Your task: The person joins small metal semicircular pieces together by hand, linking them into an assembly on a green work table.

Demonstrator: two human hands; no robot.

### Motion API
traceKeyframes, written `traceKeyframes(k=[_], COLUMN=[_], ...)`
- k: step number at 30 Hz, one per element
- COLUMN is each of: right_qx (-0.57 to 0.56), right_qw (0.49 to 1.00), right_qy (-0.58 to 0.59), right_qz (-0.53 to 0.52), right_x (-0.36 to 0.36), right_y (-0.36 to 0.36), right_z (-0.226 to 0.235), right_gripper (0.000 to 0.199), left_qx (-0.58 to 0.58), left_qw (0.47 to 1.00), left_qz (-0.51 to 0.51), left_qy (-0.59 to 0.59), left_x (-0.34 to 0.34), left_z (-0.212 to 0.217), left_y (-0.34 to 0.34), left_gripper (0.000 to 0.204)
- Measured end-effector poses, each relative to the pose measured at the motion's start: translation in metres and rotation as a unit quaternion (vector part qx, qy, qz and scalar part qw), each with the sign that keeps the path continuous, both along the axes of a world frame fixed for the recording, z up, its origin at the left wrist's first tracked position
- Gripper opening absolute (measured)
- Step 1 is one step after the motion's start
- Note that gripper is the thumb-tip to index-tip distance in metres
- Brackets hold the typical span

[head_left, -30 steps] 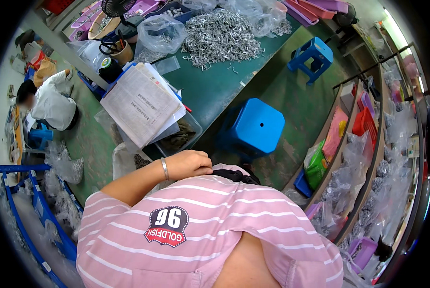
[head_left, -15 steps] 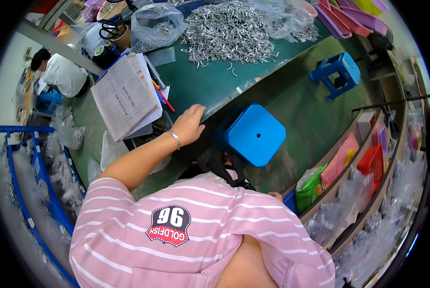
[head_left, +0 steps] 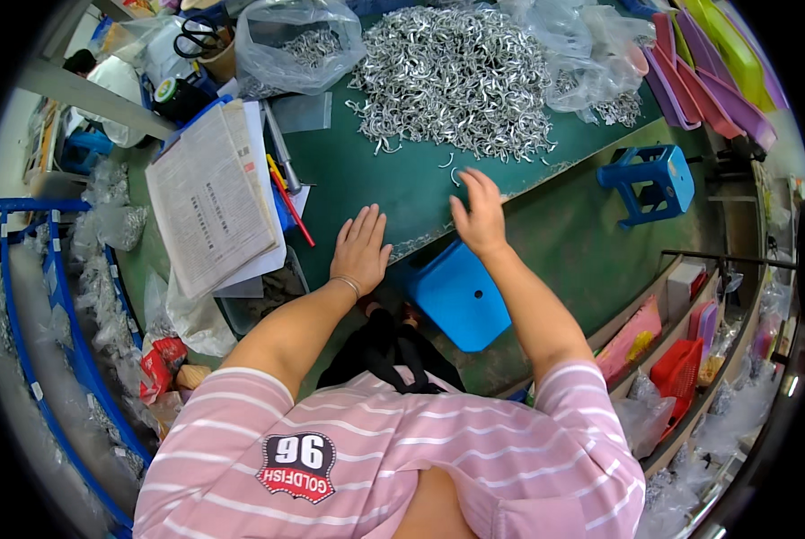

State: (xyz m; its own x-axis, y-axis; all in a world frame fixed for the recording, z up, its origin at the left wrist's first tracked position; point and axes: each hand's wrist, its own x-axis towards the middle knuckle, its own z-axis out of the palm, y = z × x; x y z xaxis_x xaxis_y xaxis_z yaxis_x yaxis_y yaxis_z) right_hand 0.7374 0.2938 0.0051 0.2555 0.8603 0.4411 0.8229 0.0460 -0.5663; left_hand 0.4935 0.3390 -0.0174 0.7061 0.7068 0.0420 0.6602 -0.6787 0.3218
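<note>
Your left hand (head_left: pixel 359 251) lies flat and open on the dark green tabletop (head_left: pixel 367 171), fingers spread a little, palm down near the front edge, holding nothing. Your right hand (head_left: pixel 480 216) is also open with its fingers apart, reaching over the table edge; its fingertips sit just beside two loose curved silver metal clips (head_left: pixel 450 167) that lie apart from the rest.

Those strays match the large heap of small bent silver metal pieces (head_left: pixel 456 76) spread across the middle of the table beyond your right hand: shiny, thin, hooked shapes, far too many and too tangled to count. A clear plastic bag (head_left: pixel 299 49) behind your left hand holds more of them.

Two blue plastic stools show: one square-topped blue stool (head_left: pixel 456 296) right under your forearms, and a second blue stool (head_left: pixel 650 180) on the green floor to your right. One stack of printed white papers (head_left: pixel 209 198) lies left of your left hand, with one red pen (head_left: pixel 290 211) along its edge.
</note>
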Motion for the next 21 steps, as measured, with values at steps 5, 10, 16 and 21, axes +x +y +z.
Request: traceKeyframes(k=[5,10,16,21], right_qx=[-0.041,-0.053,-0.068,-0.077], right_qw=[0.990,0.991,0.990,0.989], right_qy=[-0.110,-0.081,-0.080,-0.095], right_qz=[0.084,0.095,0.093,0.089], right_x=[-0.001,-0.002,0.001,-0.003], right_y=[0.045,0.052,0.052,0.054], right_z=[-0.020,-0.025,-0.023,-0.019], right_gripper=[0.039,0.035,0.035,0.038], left_qx=[-0.022,-0.033,-0.040,-0.046], left_qw=[1.000,0.999,0.999,0.999], left_qz=[-0.014,-0.008,-0.008,-0.009], left_qy=[-0.003,0.008,0.009,0.000], left_x=[0.000,-0.003,-0.002,-0.003], left_z=[0.003,0.003,0.003,0.000], left_y=[-0.003,0.001,0.002,0.002], left_gripper=[0.058,0.059,0.058,0.060])
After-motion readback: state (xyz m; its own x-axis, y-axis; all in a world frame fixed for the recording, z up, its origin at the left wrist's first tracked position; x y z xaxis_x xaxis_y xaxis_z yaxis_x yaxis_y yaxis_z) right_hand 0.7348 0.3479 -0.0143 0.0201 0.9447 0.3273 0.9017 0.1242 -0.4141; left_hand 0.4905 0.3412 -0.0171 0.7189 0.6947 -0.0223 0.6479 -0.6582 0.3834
